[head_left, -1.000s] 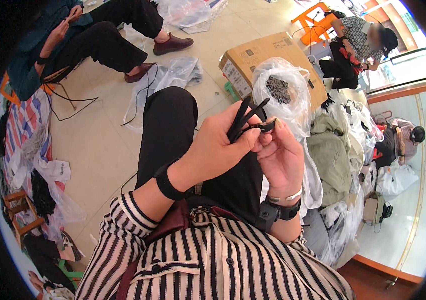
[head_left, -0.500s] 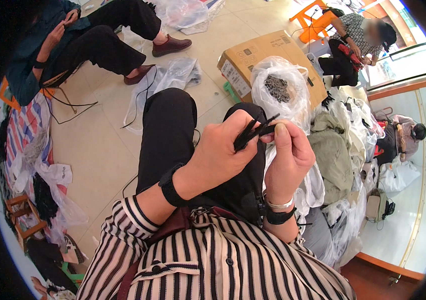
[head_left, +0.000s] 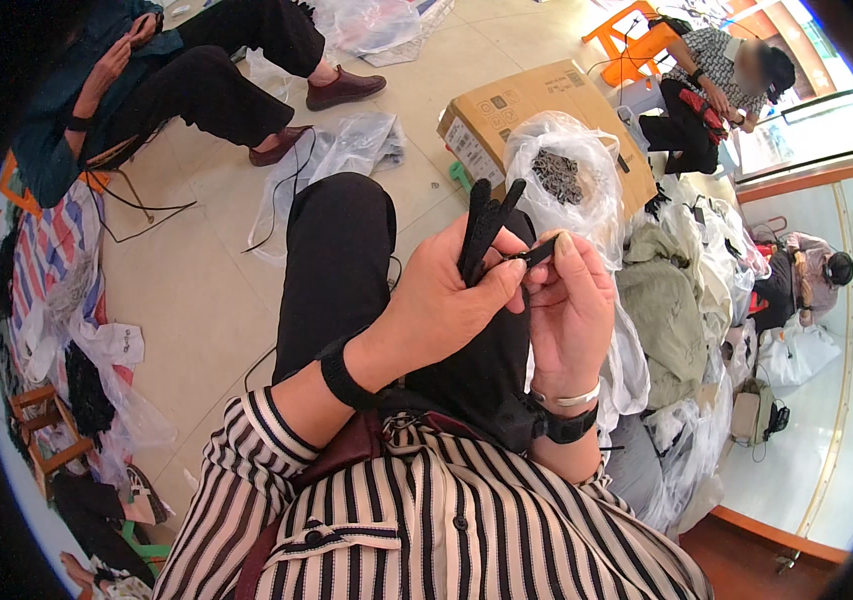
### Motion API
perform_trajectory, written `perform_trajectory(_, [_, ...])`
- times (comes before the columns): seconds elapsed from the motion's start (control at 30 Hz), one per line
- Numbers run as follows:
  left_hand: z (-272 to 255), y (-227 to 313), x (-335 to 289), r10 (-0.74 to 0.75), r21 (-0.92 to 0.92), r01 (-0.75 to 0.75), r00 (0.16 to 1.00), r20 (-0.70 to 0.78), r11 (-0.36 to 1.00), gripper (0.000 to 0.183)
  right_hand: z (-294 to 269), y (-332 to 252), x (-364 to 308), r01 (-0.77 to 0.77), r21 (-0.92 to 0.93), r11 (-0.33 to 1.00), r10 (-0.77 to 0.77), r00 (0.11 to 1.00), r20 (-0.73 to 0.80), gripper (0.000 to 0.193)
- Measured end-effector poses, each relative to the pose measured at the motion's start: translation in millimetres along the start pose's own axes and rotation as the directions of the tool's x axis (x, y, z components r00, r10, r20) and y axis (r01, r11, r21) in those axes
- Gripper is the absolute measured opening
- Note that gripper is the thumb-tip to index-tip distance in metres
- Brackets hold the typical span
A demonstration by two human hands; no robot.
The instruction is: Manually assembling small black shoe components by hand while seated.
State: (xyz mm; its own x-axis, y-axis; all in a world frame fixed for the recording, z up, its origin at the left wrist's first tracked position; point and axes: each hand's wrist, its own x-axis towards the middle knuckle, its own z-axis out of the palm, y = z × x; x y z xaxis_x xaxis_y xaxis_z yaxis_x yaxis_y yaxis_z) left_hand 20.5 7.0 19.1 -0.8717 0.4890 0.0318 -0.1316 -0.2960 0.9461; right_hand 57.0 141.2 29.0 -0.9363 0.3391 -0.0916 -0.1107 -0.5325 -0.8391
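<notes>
My left hand (head_left: 442,300) is closed round a small bunch of black fabric strips (head_left: 484,235), whose ends stick up above the fist. Between the two hands runs one short black strip (head_left: 540,251). My left thumb and finger pinch its near end, while my right hand (head_left: 575,305) grips the other end between thumb and fingertips. Both hands are held over my lap, just above my black trousers (head_left: 337,235). Folded fingers hide part of the strips.
Ahead, a cardboard box (head_left: 487,100) carries a clear plastic bag (head_left: 597,150) with many small dark grey pieces (head_left: 557,178). Piled cloth (head_left: 662,320) and plastic lie at my right. Other people sit at far left, far right and by the right wall. A wooden stool (head_left: 47,430) stands at left.
The strips in my left hand have swung more upright and fan apart. My right hand has turned and lowered slightly, and the strip between the hands shows more clearly.
</notes>
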Motion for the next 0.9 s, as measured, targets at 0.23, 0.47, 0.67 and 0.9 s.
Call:
perform_trajectory(0.23, [-2.3, 2.3, 2.7, -0.024, -0.086, 0.028, 0.998, 0.054, 0.996, 0.012, 5.3, -2.8, -3.7, 0.083, -0.117, 0.990, -0.082, 0.997, 0.013, 0.015])
perform_trajectory(0.47, [-9.6, 5.9, 4.1, -0.033, -0.162, 0.058, 0.988, 0.152, 0.985, 0.012, -1.3, -4.6, -0.3, -0.082, 0.071, 0.994, 0.078, 0.996, 0.052, 0.017])
perform_trajectory(0.67, [-10.4, 5.3, 5.1, -0.032, -0.195, 0.066, 0.984, 0.175, 0.979, 0.011, -6.6, -3.6, 1.0, -0.198, 0.193, 0.961, 0.188, 0.980, 0.070, 0.017])
perform_trajectory(0.9, [-11.9, 4.0, 7.1, -0.048, -0.207, 0.083, 0.984, 0.169, 0.975, 0.008, -5.0, -2.0, 2.3, -0.232, 0.241, 0.942, 0.198, 0.968, 0.156, 0.017])
